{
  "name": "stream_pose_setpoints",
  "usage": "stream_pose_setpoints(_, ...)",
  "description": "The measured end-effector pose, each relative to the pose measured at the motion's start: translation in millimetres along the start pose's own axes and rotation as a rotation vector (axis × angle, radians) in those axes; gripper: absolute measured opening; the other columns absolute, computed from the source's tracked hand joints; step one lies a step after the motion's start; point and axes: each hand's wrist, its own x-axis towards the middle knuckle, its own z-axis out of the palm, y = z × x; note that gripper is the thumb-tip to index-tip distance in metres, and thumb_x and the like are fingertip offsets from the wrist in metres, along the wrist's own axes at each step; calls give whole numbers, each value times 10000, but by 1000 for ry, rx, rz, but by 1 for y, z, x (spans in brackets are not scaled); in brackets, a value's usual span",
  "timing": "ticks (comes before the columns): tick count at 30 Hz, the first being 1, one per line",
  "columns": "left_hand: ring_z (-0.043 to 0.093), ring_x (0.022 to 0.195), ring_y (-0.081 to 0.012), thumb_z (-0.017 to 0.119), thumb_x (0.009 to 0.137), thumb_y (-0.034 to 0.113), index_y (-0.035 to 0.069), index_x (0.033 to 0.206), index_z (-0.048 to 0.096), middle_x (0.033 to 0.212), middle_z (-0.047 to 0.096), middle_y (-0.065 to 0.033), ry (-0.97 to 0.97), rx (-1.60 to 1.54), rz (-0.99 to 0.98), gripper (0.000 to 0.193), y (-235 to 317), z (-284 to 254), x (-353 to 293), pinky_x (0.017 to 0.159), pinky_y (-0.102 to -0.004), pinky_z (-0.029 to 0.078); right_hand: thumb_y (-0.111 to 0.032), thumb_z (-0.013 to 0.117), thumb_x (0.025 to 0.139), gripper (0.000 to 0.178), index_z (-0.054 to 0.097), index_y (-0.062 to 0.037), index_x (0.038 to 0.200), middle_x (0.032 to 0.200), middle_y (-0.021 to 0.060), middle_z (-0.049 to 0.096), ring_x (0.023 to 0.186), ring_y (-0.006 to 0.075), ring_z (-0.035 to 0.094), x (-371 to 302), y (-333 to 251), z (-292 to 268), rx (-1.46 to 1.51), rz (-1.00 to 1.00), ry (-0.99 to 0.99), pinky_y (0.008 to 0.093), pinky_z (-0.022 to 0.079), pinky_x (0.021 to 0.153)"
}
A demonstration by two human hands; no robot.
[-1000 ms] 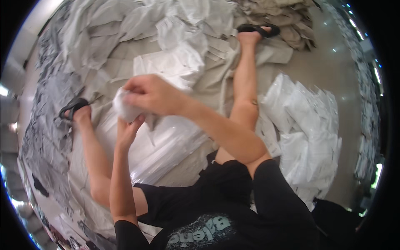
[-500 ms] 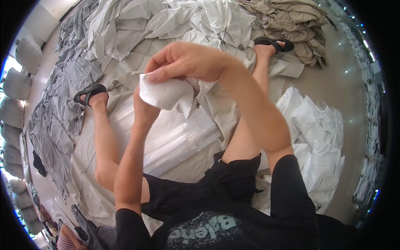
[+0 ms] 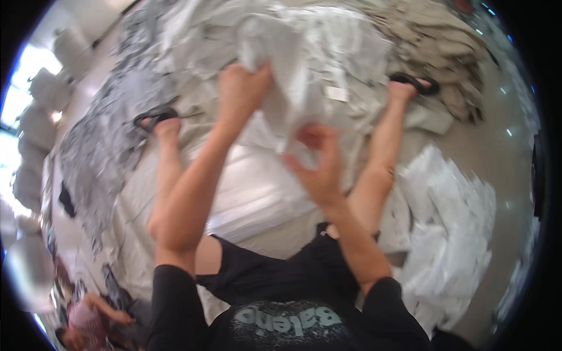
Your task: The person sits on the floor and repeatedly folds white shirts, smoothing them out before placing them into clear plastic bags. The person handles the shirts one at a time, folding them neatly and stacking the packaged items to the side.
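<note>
My left hand point(image 3: 243, 90) is closed on a white garment point(image 3: 284, 88), raised in front of me. The cloth is blurred and hangs down past the hand toward the right. Lower and to the right, my right hand point(image 3: 321, 161) is curved, its thumb and fingers apart beside the hanging edge of the garment. I see no cloth gripped in it, though motion blurs the fingertips. Under both hands, between my legs, lies a flat stack of clear plastic bags point(image 3: 257, 193).
Grey garments point(image 3: 111, 134) spread along the left, white ones point(image 3: 345, 47) at the far middle and a tan pile point(image 3: 439, 41) at far right. White bagged packages point(image 3: 445, 228) heap beside my right leg. Another person point(image 3: 88, 322) is at the lower left. Stuffed sacks point(image 3: 38, 128) line the left wall.
The hands have moved apart: the left went up and away with the garment, while the right came off the rolled white cloth and dropped lower right. The view has shifted slightly.
</note>
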Motion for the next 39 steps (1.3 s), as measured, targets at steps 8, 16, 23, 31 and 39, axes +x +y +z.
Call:
stream_pose_setpoints(8,709,679,-199,768,987,380,-39,1143,772,849,752,-107,-30,-360,-81,447,-35,-73,19,565,-342,540,-53,690,999,247,702,33,1230,1059,148,737,957,236,696,78,12,23,-46,233,-60,357,560,845)
stream_pose_setpoints(16,640,674,-176,694,1036,268,-4,1218,669,834,670,-74,492,-656,-332,328,-162,-115,8,604,-325,513,-265,678,1077,215,753,-69,1127,849,-92,578,734,8,434,204,-48,56,150,259,-366,241,351,633)
stream_pose_setpoints(23,722,1034,-280,769,998,514,10,1453,576,1315,648,-150,172,-897,-458,707,-70,-70,-50,869,-424,587,-314,709,1070,320,771,-2,1099,775,-34,633,730,64,516,185,-67,95,-64,-14,-563,284,446,673)
stream_pose_setpoints(31,664,830,-166,729,1047,267,10,1215,732,1009,749,-39,54,-576,-153,307,-101,-140,-29,743,-349,519,-442,745,1044,426,792,-25,1123,710,-33,630,661,86,541,255,-41,45,-200,-65,-434,311,462,636)
stream_pose_setpoints(39,715,983,-99,725,1053,178,32,1391,713,1118,791,-17,365,128,378,368,-17,-335,-9,879,-273,565,-244,711,1087,292,759,-25,1274,999,6,739,780,64,642,317,-162,-35,74,-294,-362,255,528,749)
